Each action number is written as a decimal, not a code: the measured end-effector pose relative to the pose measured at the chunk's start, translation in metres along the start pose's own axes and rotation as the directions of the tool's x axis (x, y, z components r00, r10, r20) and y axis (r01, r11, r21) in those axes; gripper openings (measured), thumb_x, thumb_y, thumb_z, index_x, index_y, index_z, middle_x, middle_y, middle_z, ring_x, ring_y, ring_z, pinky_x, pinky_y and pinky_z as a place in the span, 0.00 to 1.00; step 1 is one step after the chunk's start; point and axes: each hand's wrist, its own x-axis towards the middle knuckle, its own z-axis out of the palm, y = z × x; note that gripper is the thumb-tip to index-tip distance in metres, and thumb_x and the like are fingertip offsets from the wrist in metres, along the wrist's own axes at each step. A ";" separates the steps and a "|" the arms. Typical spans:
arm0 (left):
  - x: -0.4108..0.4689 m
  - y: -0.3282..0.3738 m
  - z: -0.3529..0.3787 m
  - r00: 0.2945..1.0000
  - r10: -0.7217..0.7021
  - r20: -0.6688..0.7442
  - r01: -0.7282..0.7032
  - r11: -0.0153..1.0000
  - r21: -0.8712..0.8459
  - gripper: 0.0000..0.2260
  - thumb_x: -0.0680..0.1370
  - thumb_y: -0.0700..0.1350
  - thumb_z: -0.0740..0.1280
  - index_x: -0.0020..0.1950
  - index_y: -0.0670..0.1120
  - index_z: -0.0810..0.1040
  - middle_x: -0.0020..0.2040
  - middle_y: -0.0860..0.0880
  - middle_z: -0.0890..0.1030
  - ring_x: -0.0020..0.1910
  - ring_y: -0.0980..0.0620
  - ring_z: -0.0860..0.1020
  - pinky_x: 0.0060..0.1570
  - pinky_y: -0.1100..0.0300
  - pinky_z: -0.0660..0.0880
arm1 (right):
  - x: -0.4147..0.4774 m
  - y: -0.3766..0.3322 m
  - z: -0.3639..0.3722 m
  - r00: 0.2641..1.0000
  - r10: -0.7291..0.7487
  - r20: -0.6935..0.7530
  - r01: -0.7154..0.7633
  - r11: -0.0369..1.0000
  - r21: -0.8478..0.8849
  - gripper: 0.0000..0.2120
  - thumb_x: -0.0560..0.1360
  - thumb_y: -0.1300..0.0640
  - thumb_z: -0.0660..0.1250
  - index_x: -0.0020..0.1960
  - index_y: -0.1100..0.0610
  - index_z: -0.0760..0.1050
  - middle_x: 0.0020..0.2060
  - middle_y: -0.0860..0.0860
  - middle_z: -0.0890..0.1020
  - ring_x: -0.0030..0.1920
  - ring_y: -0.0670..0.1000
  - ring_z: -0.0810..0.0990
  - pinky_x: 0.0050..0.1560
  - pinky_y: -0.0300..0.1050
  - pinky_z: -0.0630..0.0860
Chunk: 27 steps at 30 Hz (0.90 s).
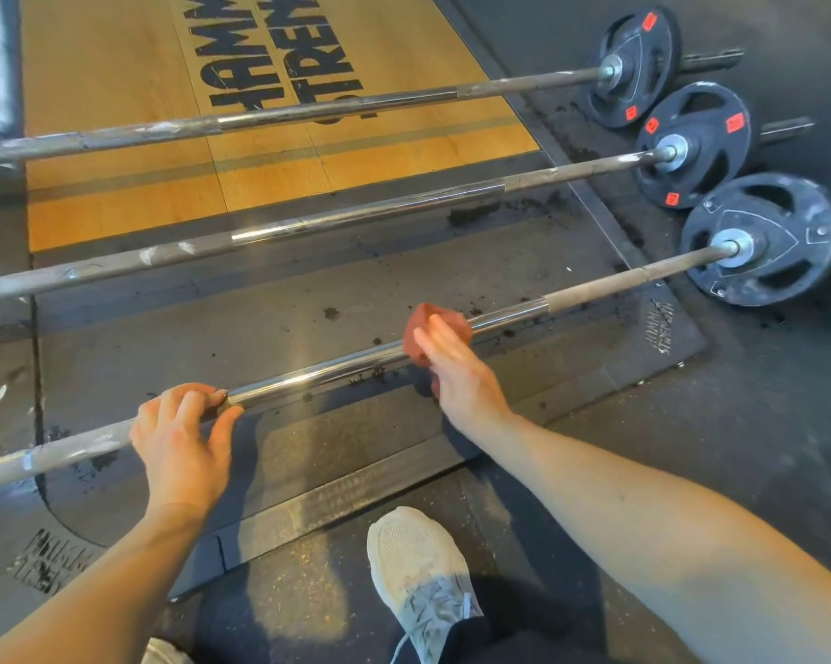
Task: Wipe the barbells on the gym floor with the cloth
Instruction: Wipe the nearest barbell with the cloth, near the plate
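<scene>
I see three barbells side by side on the gym floor. The far barbell crosses the wooden platform, the middle barbell lies near its front edge, and the nearest barbell lies over the dark rubber mat. My left hand curls its fingers over the nearest barbell, while my right hand, fingers nearly straight, presses the red cloth onto that bar further right.
</scene>
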 end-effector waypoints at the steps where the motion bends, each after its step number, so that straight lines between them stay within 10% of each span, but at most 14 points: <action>1: 0.000 0.001 0.000 1.000 -0.001 -0.002 0.001 1.000 -0.002 0.08 0.76 0.42 0.74 0.52 0.44 0.79 0.54 0.44 0.79 0.54 0.42 0.70 0.55 0.41 0.66 | 0.004 0.015 -0.013 0.999 0.021 -0.037 -0.022 0.999 -0.026 0.29 0.78 0.72 0.65 0.77 0.57 0.68 0.78 0.52 0.67 0.79 0.54 0.64 0.78 0.52 0.63; 7: 0.000 -0.004 0.002 1.000 0.000 -0.011 0.000 1.000 -0.005 0.08 0.77 0.43 0.74 0.53 0.44 0.79 0.54 0.45 0.79 0.54 0.42 0.71 0.56 0.42 0.66 | 0.019 0.054 -0.047 0.874 0.417 -0.250 -0.438 0.898 -0.036 0.28 0.80 0.70 0.64 0.78 0.58 0.66 0.79 0.53 0.65 0.79 0.54 0.63 0.75 0.43 0.55; 16: 0.001 -0.004 0.004 1.000 -0.013 -0.005 0.013 1.000 0.001 0.08 0.77 0.44 0.74 0.53 0.45 0.79 0.54 0.46 0.78 0.54 0.43 0.71 0.55 0.43 0.67 | 0.014 -0.070 0.048 0.989 0.135 -0.063 -0.130 0.989 0.077 0.29 0.79 0.68 0.69 0.77 0.55 0.69 0.78 0.50 0.67 0.79 0.51 0.63 0.77 0.50 0.63; 21: 0.007 -0.003 -0.003 0.998 -0.040 0.052 0.038 0.999 0.039 0.08 0.77 0.45 0.75 0.52 0.46 0.79 0.53 0.47 0.78 0.54 0.43 0.72 0.54 0.43 0.67 | 0.018 -0.101 0.026 0.989 0.102 0.105 -0.127 0.957 0.261 0.21 0.84 0.64 0.61 0.76 0.57 0.70 0.75 0.49 0.70 0.73 0.43 0.65 0.68 0.22 0.55; 27: 0.017 0.039 -0.030 0.983 0.017 0.184 0.011 0.989 -0.148 0.21 0.75 0.52 0.76 0.66 0.53 0.76 0.66 0.51 0.75 0.66 0.47 0.70 0.68 0.44 0.63 | 0.019 -0.143 -0.009 0.955 0.139 0.263 -0.245 0.868 0.431 0.17 0.81 0.59 0.69 0.67 0.48 0.76 0.61 0.43 0.81 0.59 0.42 0.79 0.54 0.32 0.75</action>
